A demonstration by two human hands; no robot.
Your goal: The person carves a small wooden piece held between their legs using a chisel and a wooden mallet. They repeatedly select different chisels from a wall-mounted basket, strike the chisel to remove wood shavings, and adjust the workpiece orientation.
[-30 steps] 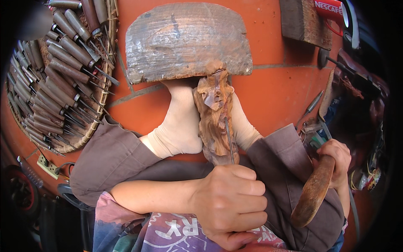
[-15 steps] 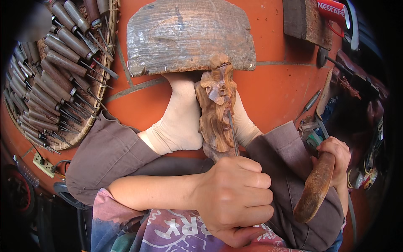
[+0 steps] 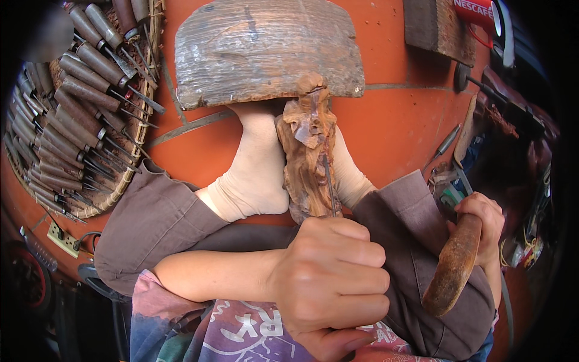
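A brown wood carving (image 3: 307,136) with a knobbed top stands between my socked feet, its upper end against a thick wooden block (image 3: 268,51). My left hand (image 3: 335,277) is closed in a fist around a chisel (image 3: 331,190). The chisel's thin metal shaft runs away from the fist along the right side of the carving, touching it or lying very close; its handle is hidden in my fingers. At the right, my right hand (image 3: 485,220) grips a worn wooden mallet (image 3: 452,268), held over my right leg and apart from the chisel.
A round woven basket (image 3: 136,160) at the left holds many wooden-handled chisels (image 3: 81,114). Another wood block (image 3: 437,27) and a red mug (image 3: 476,12) are at the far right. A power strip (image 3: 62,239) lies at the left on orange tiles. Loose tools (image 3: 446,142) lie right of my leg.
The whole view has shifted slightly. My left fist and the chisel have moved a little up and left in the picture; my right hand and the mallet are nearly where they were.
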